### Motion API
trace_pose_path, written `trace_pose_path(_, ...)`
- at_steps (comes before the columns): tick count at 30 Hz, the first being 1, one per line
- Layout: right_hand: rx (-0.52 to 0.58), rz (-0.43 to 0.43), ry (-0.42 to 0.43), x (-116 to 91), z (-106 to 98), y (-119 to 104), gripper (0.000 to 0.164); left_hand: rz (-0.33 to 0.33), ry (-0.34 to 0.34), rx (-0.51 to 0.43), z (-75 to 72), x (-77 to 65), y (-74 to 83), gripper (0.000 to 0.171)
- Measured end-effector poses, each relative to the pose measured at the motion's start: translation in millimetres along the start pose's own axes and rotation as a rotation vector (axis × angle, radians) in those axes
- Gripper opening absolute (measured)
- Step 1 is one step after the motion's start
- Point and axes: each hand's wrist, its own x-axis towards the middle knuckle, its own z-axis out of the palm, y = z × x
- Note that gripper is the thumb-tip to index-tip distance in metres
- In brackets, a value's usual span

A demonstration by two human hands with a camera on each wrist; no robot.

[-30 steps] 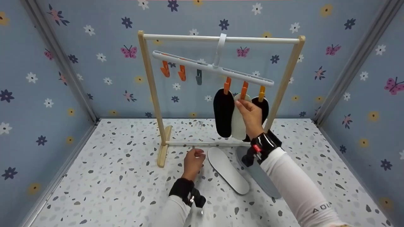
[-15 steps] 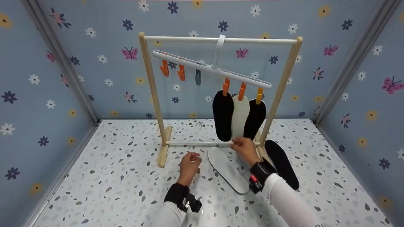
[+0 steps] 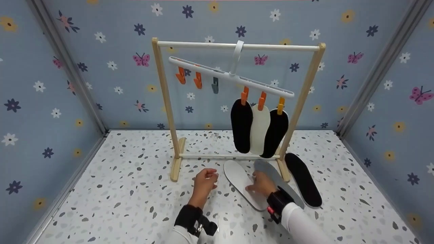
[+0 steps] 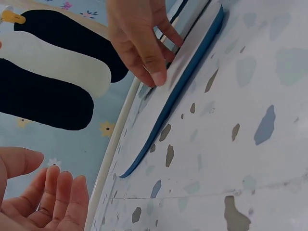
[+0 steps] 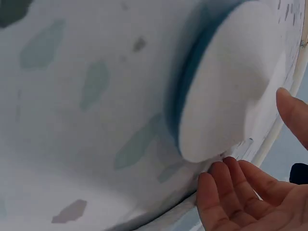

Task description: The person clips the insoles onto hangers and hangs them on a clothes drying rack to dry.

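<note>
White insole [image 3: 237, 178] lies on the speckled white table [image 3: 135, 203] under right hand [image 3: 264, 184], half-open, thumb apart, no grip visible. Probably light, bendy; pinch by side edges. Left hand [image 3: 204, 183] nearby, loosely curled, empty. Flowered blue wall [image 3: 115, 27] behind.

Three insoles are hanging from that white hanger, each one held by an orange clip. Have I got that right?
Not quite: the head view shows the rightmost hanging insole held by a yellow clip; the other two insoles have orange clips.
</note>
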Motion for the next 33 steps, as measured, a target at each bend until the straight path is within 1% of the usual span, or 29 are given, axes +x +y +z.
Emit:
trace_pose_path(5,-0.03,-0.017,0.004,-1.0,2.5,0.4,0.05,-0.008,-0.003,-0.018,0.4,-2.3,-2.8,0.025)
trace_pose_path(11,0.0,-0.039,-0.005,-0.3,4.8,-0.3,0.039,-0.021,-0.002,-0.042,-0.1,-4.9,-4.8,0.027)
trace_pose_path(13,0.031,-0.022,-0.014,0.2,5.0,-0.7,0.039,-0.027,-0.003,-0.049,-0.1,-9.5,1.6,0.025)
trace_pose_path(16,0.07,0.012,-0.031,1.0,5.4,1.0,0.038,-0.025,-0.012,-0.065,0.0,-22.0,16.5,0.023)
trace_pose_path(18,0.099,0.02,-0.049,0.9,5.8,4.0,0.035,-0.023,-0.017,-0.076,0.2,-26.2,20.1,0.022)
trace_pose_path(19,0.11,0.017,-0.061,1.4,5.2,6.7,0.031,-0.017,-0.022,-0.084,0.7,-25.9,18.8,0.022)
trace_pose_path(22,0.135,-0.008,-0.107,1.3,1.7,14.3,0.023,-0.008,-0.035,-0.106,2.0,-14.8,2.3,0.022)
trace_pose_path(24,0.188,-0.018,-0.149,1.2,-0.8,19.1,0.018,-0.007,-0.037,-0.113,2.3,-9.1,-5.9,0.023)
trace_pose_path(26,0.266,-0.013,-0.192,0.3,-2.4,22.8,0.015,-0.007,-0.036,-0.111,2.1,-7.3,-8.7,0.024)
trace_pose_path(30,0.464,0.006,-0.268,-1.8,-1.2,29.0,0.018,-0.018,-0.022,-0.094,0.1,-8.2,-5.9,0.024)
trace_pose_path(33,0.56,0.01,-0.305,-3.3,2.5,32.5,0.02,-0.022,-0.012,-0.09,-1.6,-8.1,-3.0,0.023)
